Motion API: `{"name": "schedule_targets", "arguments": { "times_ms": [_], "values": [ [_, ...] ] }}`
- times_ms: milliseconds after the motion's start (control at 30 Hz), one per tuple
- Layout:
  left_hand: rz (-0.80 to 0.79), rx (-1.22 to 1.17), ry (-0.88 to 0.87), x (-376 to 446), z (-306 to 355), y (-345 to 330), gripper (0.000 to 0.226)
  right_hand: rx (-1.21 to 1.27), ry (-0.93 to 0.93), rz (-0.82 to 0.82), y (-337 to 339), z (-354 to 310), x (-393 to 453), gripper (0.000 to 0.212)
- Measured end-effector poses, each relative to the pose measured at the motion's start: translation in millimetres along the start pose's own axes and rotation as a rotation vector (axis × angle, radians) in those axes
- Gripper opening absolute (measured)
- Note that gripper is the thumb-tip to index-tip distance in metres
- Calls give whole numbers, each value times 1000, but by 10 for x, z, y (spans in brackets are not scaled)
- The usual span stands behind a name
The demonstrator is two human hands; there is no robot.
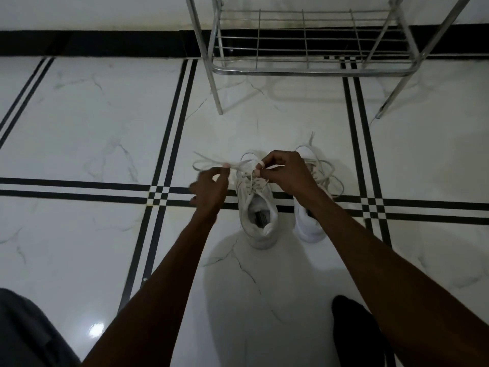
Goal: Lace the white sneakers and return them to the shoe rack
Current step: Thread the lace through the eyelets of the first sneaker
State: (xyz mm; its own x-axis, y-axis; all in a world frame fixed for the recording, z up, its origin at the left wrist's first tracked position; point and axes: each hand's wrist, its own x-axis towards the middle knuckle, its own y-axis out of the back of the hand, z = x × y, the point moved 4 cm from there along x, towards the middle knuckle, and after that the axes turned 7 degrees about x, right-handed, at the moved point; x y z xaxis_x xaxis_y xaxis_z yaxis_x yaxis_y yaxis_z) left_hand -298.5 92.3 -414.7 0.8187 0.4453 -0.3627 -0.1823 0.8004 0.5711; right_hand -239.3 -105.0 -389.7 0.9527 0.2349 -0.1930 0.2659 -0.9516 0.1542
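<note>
Two white sneakers stand on the floor (105, 115) just in front of the shoe rack (309, 71); the left hand (209, 190) and right hand (284, 172) each pinch a lace (209, 162) end over the nearer sneaker (258, 207), apparently tying its bow; next, likely tightening the knot; the other sneaker (309, 226) beside it has loose laces.

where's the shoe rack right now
The metal shoe rack stands at the top centre of the head view, against the wall, just beyond the two white sneakers on the tiled floor.
</note>
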Motion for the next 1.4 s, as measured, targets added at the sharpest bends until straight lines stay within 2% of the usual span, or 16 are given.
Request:
{"name": "schedule_targets", "arguments": {
  "times_ms": [100,200,400,567,867,1067,1200,1300,1400],
  "values": [
    [-197,-215,59,-153,152,-153,56,44,3,-13,-71,-5,-4,17],
    [-283,-326,140,-177,150,-220,53,109,10,-30,-120,-17,-34,13],
    [-246,-433,102,-202,91,-216,34,110,-35,-54,-91,14,-67,26],
    [-218,-445,97,-218,81,-278,41,119,-29,-63,-110,-7,-68,23],
    [-186,-443,46,-205,67,-300,45,164,-65,-44,-67,64,-70,34],
    [-204,-376,-28,-268,126,-285,47,209,-60,-20,-71,34,-97,28],
    [-300,-252,-161,-278,83,-268,21,228,-82,26,-69,29,-98,23],
    [-318,-214,-234,-241,60,-246,13,149,-74,50,-88,56,-65,22],
    [-248,-267,-225,-220,28,-192,13,-112,-36,-44,-105,76,-51,28]
  ]
}}
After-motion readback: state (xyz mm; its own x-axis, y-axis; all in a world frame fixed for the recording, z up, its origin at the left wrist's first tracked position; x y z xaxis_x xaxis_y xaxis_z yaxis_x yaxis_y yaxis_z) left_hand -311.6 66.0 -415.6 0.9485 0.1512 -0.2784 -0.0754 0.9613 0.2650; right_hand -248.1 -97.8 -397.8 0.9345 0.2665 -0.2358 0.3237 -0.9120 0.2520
